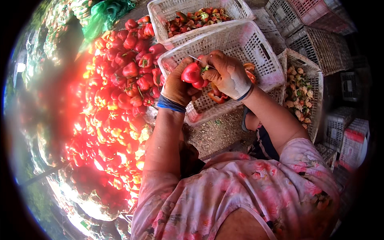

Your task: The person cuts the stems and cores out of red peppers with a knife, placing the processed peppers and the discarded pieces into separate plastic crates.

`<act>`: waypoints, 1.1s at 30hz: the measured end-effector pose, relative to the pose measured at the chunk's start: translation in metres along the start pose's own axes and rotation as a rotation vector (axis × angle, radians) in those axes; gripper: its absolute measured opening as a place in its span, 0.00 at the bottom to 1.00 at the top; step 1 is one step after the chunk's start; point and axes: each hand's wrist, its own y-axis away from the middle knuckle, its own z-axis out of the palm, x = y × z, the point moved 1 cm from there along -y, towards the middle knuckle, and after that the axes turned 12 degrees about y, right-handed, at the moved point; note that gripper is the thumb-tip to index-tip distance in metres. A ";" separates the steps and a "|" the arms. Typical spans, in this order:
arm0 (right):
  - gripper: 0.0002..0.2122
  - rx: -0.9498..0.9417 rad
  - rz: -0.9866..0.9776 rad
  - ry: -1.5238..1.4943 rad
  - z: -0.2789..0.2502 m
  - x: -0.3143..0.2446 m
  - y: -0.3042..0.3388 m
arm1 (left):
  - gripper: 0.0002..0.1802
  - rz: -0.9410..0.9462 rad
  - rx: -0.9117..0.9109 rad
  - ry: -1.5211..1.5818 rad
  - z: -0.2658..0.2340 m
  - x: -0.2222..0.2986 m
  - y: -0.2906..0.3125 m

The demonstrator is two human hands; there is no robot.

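Observation:
Over the near white crate, my left hand (176, 86), in a soiled work glove with a blue band at the wrist, is closed round a red bell pepper (192, 73). My right hand (231, 76), gloved too, is closed against the pepper's other side, its thumb by the green stem (205, 69). A thin, pale knife blade (194, 58) sticks out from the right fingers above the pepper; its handle is hidden in the grip. Under my hands, the perforated white crate (258, 60) holds cut red pepper pieces (218, 96).
A large heap of red peppers (116, 88) spreads along my left. Behind stands another crate (158, 18) with red and green pepper pieces. To the right, a crate (317, 80) holds pale and green pepper scraps, with stacked crates (320, 46) beyond. Green netting (106, 18) lies far left.

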 end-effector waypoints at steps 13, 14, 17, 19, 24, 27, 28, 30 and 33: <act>0.09 0.201 0.597 -0.506 0.031 0.050 0.003 | 0.22 0.273 0.017 -0.516 0.017 -0.018 -0.007; 0.09 0.233 0.430 -0.272 0.034 0.061 0.005 | 0.21 0.208 0.038 -0.482 0.019 -0.018 -0.005; 0.10 0.333 0.340 0.008 0.013 0.035 -0.002 | 0.22 0.217 0.043 -0.569 0.025 -0.027 -0.005; 0.10 0.310 0.377 0.121 0.009 0.044 -0.004 | 0.23 0.273 -0.065 -0.707 0.035 -0.039 -0.004; 0.09 0.445 1.002 -0.574 -0.006 0.046 -0.016 | 0.28 0.335 0.052 -0.889 0.026 -0.040 -0.020; 0.08 0.514 0.874 -0.520 -0.021 0.057 -0.020 | 0.31 0.355 0.143 -1.193 0.022 -0.033 -0.024; 0.08 0.496 0.857 -0.518 -0.024 0.055 -0.022 | 0.32 0.363 0.202 -1.314 0.012 -0.034 -0.025; 0.09 0.445 0.823 -0.521 -0.028 0.051 -0.026 | 0.37 0.391 0.060 -1.037 -0.003 -0.037 -0.042; 0.11 0.429 0.793 -0.465 -0.033 0.052 -0.012 | 0.40 0.460 -0.007 -0.970 0.004 -0.040 -0.029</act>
